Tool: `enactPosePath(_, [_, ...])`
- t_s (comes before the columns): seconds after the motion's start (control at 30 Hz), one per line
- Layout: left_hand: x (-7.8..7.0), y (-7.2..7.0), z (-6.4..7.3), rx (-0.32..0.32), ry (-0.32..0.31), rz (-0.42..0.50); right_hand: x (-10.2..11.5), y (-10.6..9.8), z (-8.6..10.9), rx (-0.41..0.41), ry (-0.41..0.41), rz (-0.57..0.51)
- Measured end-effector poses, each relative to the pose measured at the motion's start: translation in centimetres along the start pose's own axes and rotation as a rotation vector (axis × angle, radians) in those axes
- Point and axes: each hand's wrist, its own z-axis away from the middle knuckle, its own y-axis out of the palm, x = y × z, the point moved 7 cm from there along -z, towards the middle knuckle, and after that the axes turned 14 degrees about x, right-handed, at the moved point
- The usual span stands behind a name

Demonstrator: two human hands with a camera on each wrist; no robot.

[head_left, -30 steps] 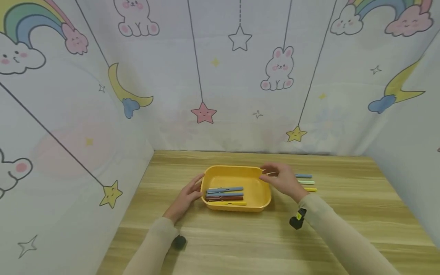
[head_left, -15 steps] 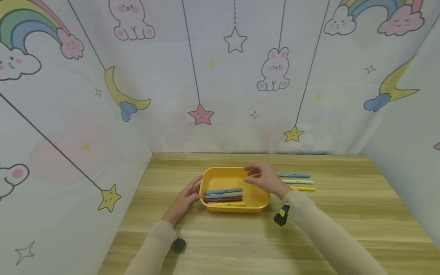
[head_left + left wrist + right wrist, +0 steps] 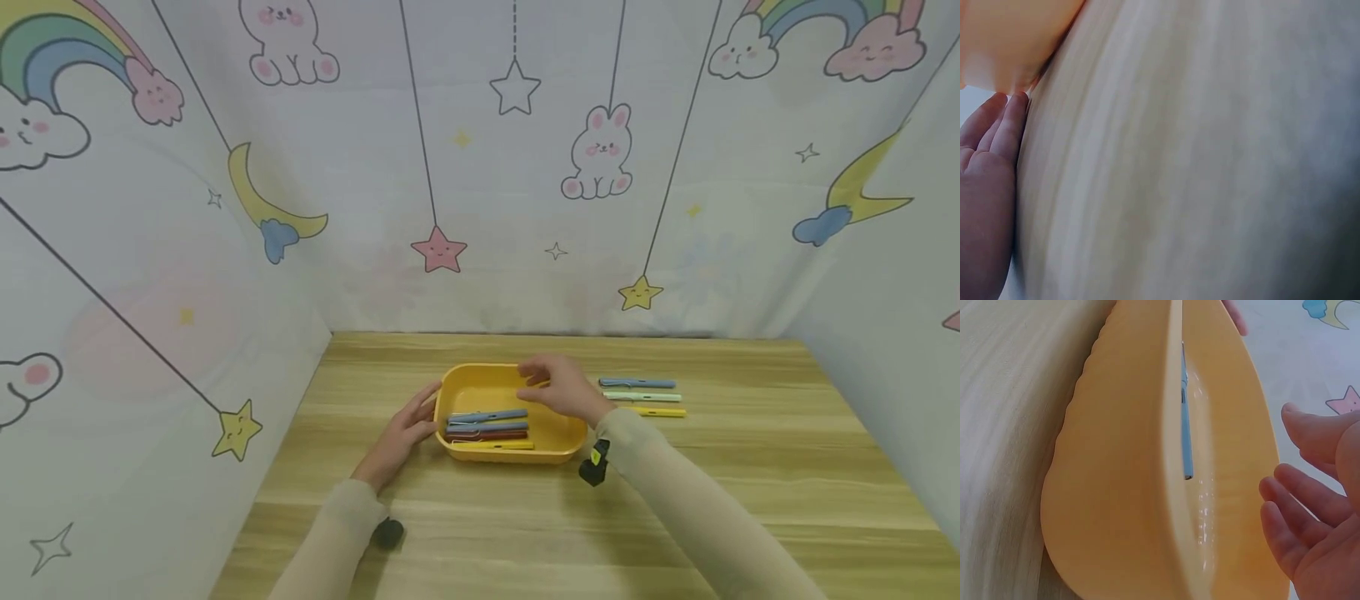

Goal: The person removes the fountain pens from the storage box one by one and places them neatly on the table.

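Note:
A yellow plastic basket [image 3: 480,455] stands on the wooden table. Inside it, on the left, lie several pens: blue [image 3: 487,415], dark red [image 3: 491,435] and yellow [image 3: 495,445]. My left hand [image 3: 397,437] touches the basket's left end with its fingers; the left wrist view shows those fingertips [image 3: 1017,103] against the basket wall [image 3: 1010,50]. Above the basket's right part is my right hand [image 3: 566,390], holding nothing, thumb apart from the loosely bent fingers. In the right wrist view that hand [image 3: 1322,519] is beside the rim, and one blue pen [image 3: 1186,425] shows inside.
Right of the basket, a blue pen [image 3: 637,383], a light green pen [image 3: 642,397] and a yellow pen [image 3: 663,412] lie in a row on the table [image 3: 480,525]. A cartoon-printed cloth [image 3: 510,292] stands behind the table and along both sides.
My right hand has moved left from the basket's right rim to over its inside, uncovering more of the pens on the table. My left hand stays at the basket's left end.

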Motion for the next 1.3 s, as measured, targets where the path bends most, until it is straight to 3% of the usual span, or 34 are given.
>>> enactPosePath(0.3, [0.0,0.0,0.1,-0.013,-0.016,-0.002,0.2,1.2,-1.1,0.067,0.018,0.030])
enactPosePath(0.9, [0.3,0.0,0.1,-0.004,-0.024,0.005,0.2,2.9,-2.1,0.124,0.076,0.139])
enactPosePath(1.3, [0.2,0.1,0.1,-0.008,-0.022,0.004,-0.7,4.4,-3.4,0.162,-0.009,0.296])
